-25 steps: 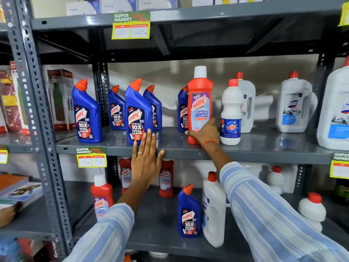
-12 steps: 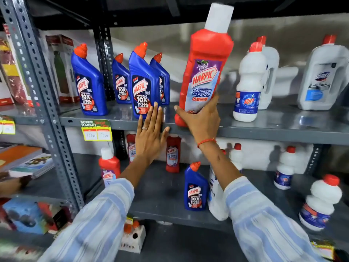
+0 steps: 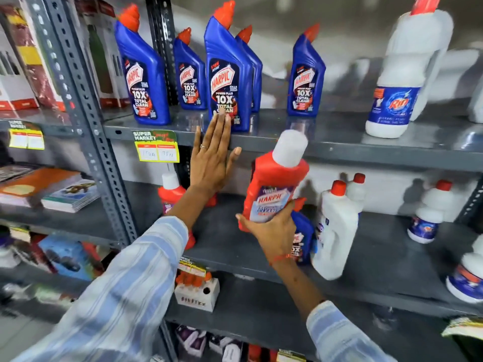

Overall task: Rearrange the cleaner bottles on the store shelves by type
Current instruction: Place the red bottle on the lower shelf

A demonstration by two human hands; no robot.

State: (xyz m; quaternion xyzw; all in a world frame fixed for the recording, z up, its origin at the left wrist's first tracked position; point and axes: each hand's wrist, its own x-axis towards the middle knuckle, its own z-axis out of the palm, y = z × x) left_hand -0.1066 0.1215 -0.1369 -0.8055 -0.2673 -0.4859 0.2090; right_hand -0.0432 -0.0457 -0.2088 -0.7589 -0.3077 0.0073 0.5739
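Observation:
My right hand (image 3: 271,231) grips a red Harpic bathroom cleaner bottle (image 3: 277,178) with a white cap, held tilted in front of the lower shelf (image 3: 392,257). My left hand (image 3: 213,158) lies flat and open against the front edge of the upper shelf (image 3: 339,142), just below a blue Harpic bottle (image 3: 227,71). Several blue Harpic bottles stand in a row on that upper shelf. Another red Harpic bottle (image 3: 170,189) stands on the lower shelf, partly hidden behind my left arm. A blue Harpic bottle (image 3: 303,239) sits behind my right hand.
A white Rin bottle (image 3: 400,82) stands at the upper shelf's right. White bottles (image 3: 337,228) and small white ones (image 3: 428,215) stand on the lower shelf's right. A grey perforated upright (image 3: 86,121) divides off the left bay with books (image 3: 47,189). A small box (image 3: 197,293) sits below.
My right hand has brought the red bathroom cleaner bottle down from the upper shelf to the lower shelf's height. The view has tilted downward. My left hand stays on the shelf edge.

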